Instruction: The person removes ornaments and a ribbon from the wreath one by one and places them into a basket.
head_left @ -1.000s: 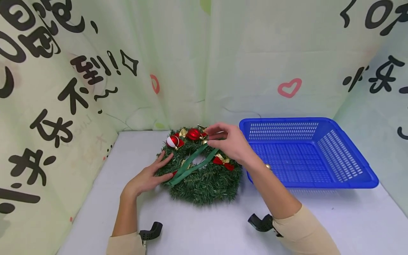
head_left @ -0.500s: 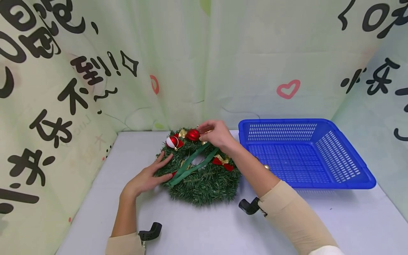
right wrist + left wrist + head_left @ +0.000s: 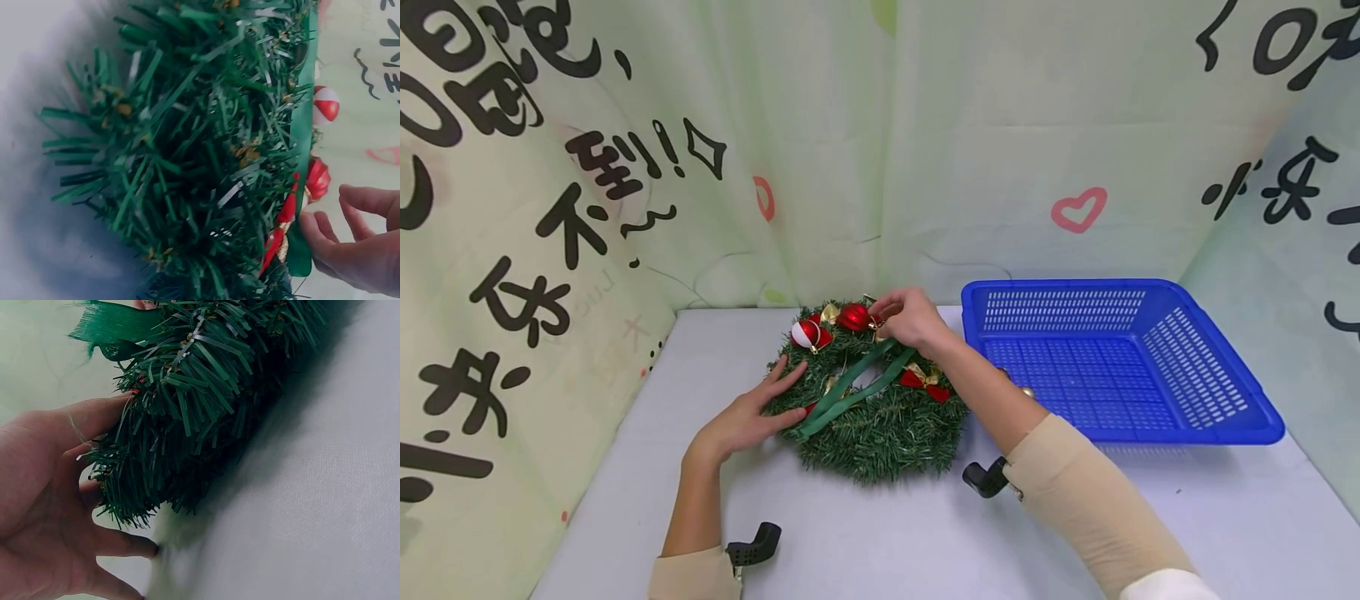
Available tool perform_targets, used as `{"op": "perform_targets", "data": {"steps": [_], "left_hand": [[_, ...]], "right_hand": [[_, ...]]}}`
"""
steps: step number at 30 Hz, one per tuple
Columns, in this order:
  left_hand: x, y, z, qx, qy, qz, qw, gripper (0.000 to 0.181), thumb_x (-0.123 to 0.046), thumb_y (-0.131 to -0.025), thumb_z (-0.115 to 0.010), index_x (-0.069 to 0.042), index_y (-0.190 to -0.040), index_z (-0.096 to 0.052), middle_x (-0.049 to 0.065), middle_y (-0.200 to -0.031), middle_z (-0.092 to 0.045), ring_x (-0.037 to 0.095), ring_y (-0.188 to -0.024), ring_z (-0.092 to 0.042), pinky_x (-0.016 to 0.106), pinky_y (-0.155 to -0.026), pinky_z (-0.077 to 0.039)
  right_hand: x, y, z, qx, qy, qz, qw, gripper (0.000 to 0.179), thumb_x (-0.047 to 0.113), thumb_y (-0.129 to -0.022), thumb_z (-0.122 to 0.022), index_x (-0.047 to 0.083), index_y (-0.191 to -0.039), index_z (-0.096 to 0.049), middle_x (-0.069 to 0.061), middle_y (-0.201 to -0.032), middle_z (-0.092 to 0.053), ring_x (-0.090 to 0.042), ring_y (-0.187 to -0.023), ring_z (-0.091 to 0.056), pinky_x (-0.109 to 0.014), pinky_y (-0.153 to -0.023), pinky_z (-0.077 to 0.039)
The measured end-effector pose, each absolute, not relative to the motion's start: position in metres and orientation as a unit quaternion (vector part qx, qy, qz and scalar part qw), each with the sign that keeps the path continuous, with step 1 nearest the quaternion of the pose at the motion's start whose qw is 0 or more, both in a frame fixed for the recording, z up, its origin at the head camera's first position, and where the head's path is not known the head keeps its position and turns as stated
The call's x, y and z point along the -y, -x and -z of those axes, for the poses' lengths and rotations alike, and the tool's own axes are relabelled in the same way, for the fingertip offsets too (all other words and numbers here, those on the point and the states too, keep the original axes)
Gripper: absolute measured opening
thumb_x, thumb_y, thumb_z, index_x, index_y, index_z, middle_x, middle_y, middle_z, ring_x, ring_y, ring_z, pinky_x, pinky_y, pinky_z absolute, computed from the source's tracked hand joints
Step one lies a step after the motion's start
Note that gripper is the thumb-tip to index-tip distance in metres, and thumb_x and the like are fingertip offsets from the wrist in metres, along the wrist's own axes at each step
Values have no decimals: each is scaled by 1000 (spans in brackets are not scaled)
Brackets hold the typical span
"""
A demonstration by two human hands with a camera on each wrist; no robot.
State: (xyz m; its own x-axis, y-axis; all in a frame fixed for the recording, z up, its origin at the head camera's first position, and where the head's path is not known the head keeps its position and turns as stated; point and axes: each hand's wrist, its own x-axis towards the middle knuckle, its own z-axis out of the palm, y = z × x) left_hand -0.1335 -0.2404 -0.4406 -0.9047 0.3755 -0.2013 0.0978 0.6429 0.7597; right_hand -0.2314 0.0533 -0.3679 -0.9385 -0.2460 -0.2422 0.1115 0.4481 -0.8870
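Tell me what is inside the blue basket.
The blue basket shows only its own slotted floor and walls in the head view; nothing lies on the floor that shows. Its near left corner is covered by the right forearm, so that part cannot be checked.

Bristly plastic wreath (image 3: 880, 425); glossy red bauble (image 3: 853, 317); perforated plastic basket (image 3: 1120, 367)

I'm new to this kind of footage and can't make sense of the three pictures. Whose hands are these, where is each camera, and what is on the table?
No machine here: a person works with bare hands. The wide picture comes from a camera on the head, the two close-ups from cameras on the wrists. On the white table lie a green wreath with red ornaments and a green ribbon, and beside it a blue basket. The left hand rests flat on the wreath's edge. The right hand reaches to the wreath's far side, fingertips at a red ball; whether it pinches anything is unclear.
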Motion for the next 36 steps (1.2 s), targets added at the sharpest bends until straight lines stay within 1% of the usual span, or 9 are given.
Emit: {"op": "perform_targets", "data": {"steps": [3,5,10,16,26,32,36], "left_hand": [[241,133,440,-890,-132,-401,174,78,-47,-102,-65,-37,-167,-22,-4,-177,3,44,-161,-7,74,-120,-20],[240,133,440,-890,-132,-401,173,78,-48,-102,-65,-37,-167,-22,-4,-177,3,44,-161,-7,74,-120,-20],[240,134,440,-889,-132,-402,175,78,-48,-102,-65,-38,-167,-22,-4,-177,3,44,-161,-7,73,-120,-21],[240,134,441,-887,-130,-407,177,78,-47,-102,-66,-38,-167,-22,-5,-177,3,44,-161,-7,73,-120,-20],[241,136,441,-887,-134,-405,174,79,-48,-101,-66,-38,-166,-23,-5,-177,3,44,-161,-8,72,-121,-20],[241,136,442,-887,-133,-405,176,79,-48,-101,-66,-38,-166,-23,-5,-177,3,44,-161,-7,73,-120,-21],[241,136,443,-887,-132,-405,177,79,-48,-101,-66,-39,-166,-23,-6,-177,3,44,-161,-7,73,-120,-20]], "right_hand": [[-53,233,371,-842,37,506,180,38,-7,-92,-69,6,-128,-71,-20,-135,-64,-38,-116,-63,-53,-98,-54],[-54,234,372,-847,37,498,182,38,-5,-92,-70,6,-128,-71,-19,-136,-64,-37,-117,-62,-50,-95,-54],[-53,236,376,-860,43,478,174,36,-4,-91,-73,7,-126,-71,-19,-136,-64,-38,-121,-60,-42,-88,-53],[-50,238,383,-874,44,455,166,35,-6,-89,-71,7,-122,-72,-18,-134,-64,-37,-119,-61,-35,-76,-50],[-44,242,386,-895,48,416,150,40,-8,-85,-71,7,-122,-72,-17,-129,-66,-35,-113,-61,-33,-70,-48],[-42,243,389,-908,49,391,140,41,-9,-83,-70,7,-120,-71,-16,-126,-67,-33,-108,-59,-32,-66,-44],[-40,244,391,-923,59,359,126,41,-8,-82,-67,8,-120,-70,-16,-121,-67,-32,-105,-58,-33,-68,-41]]}}
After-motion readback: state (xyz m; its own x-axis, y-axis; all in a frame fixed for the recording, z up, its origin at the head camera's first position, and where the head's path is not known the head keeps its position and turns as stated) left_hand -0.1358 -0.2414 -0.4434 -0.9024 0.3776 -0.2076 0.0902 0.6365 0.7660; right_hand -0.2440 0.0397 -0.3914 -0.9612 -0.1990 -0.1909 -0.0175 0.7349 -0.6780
